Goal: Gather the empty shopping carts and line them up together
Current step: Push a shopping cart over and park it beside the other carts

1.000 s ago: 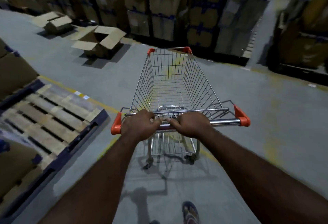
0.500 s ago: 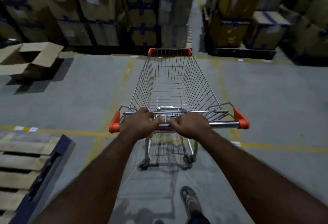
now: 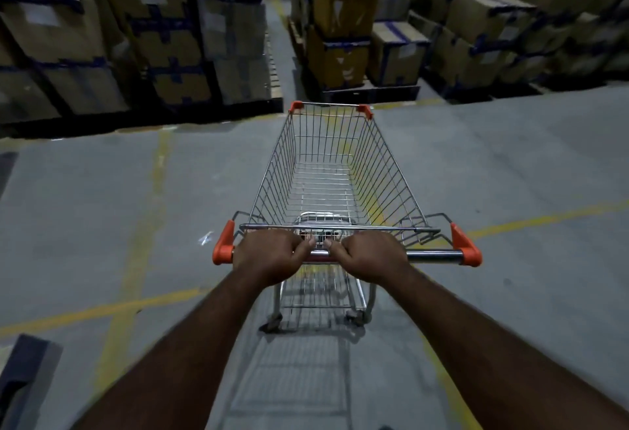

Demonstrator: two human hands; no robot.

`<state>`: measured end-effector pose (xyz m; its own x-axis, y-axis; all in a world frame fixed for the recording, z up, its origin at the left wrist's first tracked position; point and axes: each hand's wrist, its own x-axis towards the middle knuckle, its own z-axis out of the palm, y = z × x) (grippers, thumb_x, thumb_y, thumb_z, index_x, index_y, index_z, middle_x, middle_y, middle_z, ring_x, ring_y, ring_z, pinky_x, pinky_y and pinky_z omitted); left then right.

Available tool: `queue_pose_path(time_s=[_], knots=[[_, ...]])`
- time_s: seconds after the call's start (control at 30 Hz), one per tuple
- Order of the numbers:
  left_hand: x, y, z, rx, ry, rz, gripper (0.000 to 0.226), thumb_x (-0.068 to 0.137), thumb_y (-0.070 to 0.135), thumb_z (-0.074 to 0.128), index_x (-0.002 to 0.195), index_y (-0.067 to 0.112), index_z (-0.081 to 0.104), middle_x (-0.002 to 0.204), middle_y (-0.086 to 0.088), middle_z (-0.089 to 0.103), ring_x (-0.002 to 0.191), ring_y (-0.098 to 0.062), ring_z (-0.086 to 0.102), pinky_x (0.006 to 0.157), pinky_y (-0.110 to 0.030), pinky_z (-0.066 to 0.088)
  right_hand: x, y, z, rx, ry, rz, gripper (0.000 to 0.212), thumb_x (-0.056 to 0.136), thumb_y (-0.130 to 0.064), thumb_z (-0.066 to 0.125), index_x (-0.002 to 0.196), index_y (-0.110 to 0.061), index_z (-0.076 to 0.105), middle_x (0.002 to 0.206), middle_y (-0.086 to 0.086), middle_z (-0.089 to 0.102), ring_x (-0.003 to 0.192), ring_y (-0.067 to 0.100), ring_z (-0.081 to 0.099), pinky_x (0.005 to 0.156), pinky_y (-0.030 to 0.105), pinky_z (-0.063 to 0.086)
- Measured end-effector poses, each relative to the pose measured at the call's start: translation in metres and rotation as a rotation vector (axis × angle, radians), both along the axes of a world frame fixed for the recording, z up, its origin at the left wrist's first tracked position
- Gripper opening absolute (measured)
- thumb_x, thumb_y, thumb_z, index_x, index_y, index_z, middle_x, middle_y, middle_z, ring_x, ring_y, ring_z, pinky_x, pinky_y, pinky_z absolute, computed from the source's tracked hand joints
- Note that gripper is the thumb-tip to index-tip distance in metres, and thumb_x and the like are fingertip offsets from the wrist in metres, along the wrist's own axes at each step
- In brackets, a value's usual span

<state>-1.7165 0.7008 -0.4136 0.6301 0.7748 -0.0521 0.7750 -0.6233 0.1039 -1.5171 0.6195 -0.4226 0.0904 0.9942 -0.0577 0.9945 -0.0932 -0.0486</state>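
An empty wire shopping cart [image 3: 326, 170] with orange corner caps stands straight ahead of me on the grey floor. Its chrome handle bar [image 3: 434, 255] runs between two orange end pieces. My left hand [image 3: 269, 256] grips the bar left of centre, and my right hand [image 3: 371, 256] grips it just beside, right of centre. Both sets of fingers curl around the bar with the thumbs almost meeting. The basket holds nothing. No other cart is in view.
Stacked cardboard boxes on pallets stand far left [image 3: 136, 38] and far right [image 3: 476, 27], with a narrow aisle [image 3: 279, 48] between them ahead. Yellow floor lines [image 3: 143, 225] cross the concrete. A dark pallet corner [image 3: 23, 368] sits at lower left.
The cart and my view have swung to the right. The wooden pallet and open boxes on the left have slid out of view, and the aisle between the stacks now lies ahead.
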Motion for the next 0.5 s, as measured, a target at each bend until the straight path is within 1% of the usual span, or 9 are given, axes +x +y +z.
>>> queue_pose_path(time_s=[0.03,0.1,0.17,0.23,0.33,0.43,0.5], knots=[[0.009,-0.003,0.000,0.026,-0.007,-0.040,0.061,0.098,0.070,0.016,0.078,0.033,0.060,0.080,0.009,0.063,0.080,-0.016,0.064,0.070,-0.032,0.043,0.008,-0.005,0.000,0.005,-0.008,-0.018,0.078,0.095,-0.072,0.014,0.089,-0.021,0.072,0.076,0.003,0.064,0.082,0.028,0.066,0.075,0.036,0.051],[0.027,-0.008,-0.002,0.058,-0.010,-0.111,0.060,0.100,0.067,0.018,0.091,0.030,0.065,0.092,0.008,0.066,0.088,-0.018,0.065,0.072,-0.033,0.045,0.025,-0.017,-0.001,0.017,-0.021,-0.051,0.078,0.095,-0.073,0.014,0.089,-0.021,0.071,0.080,0.005,0.068,0.082,0.029,0.066,0.072,0.035,0.049],[0.046,-0.012,-0.005,0.057,-0.001,-0.176,0.060,0.101,0.065,0.017,0.099,0.029,0.065,0.101,0.006,0.067,0.094,-0.019,0.065,0.079,-0.035,0.050,0.042,-0.030,-0.002,0.034,-0.024,-0.084,0.078,0.096,-0.072,0.013,0.084,-0.020,0.070,0.077,0.006,0.067,0.081,0.030,0.066,0.070,0.035,0.047],[0.066,-0.017,-0.007,0.052,0.017,-0.234,0.060,0.102,0.064,0.015,0.103,0.030,0.065,0.105,0.005,0.067,0.096,-0.018,0.065,0.081,-0.037,0.051,0.057,-0.043,-0.001,0.054,-0.039,-0.118,0.077,0.097,-0.071,0.015,0.084,-0.019,0.070,0.076,0.006,0.066,0.079,0.030,0.066,0.068,0.034,0.046],[0.096,-0.026,-0.009,0.069,0.014,-0.283,0.062,0.101,0.065,0.014,0.101,0.029,0.065,0.103,0.006,0.067,0.093,-0.017,0.065,0.079,-0.036,0.051,0.079,-0.062,-0.001,0.068,-0.062,-0.185,0.077,0.097,-0.071,0.016,0.084,-0.018,0.070,0.076,0.007,0.067,0.078,0.030,0.066,0.065,0.033,0.044],[0.126,-0.032,-0.011,0.077,0.022,-0.294,0.070,0.098,0.069,0.009,0.096,0.029,0.066,0.095,0.008,0.067,0.087,-0.016,0.065,0.076,-0.035,0.052,0.101,-0.080,0.000,0.070,-0.056,-0.225,0.081,0.095,-0.073,0.011,0.083,-0.019,0.071,0.073,0.004,0.066,0.074,0.028,0.066,0.068,0.033,0.050],[0.147,-0.037,-0.011,0.070,0.020,-0.307,0.073,0.097,0.070,0.006,0.094,0.029,0.067,0.091,0.008,0.068,0.082,-0.015,0.064,0.074,-0.034,0.051,0.116,-0.091,0.000,0.071,-0.043,-0.254,0.078,0.095,-0.073,0.013,0.085,-0.021,0.071,0.074,0.004,0.066,0.075,0.028,0.066,0.067,0.032,0.049]])
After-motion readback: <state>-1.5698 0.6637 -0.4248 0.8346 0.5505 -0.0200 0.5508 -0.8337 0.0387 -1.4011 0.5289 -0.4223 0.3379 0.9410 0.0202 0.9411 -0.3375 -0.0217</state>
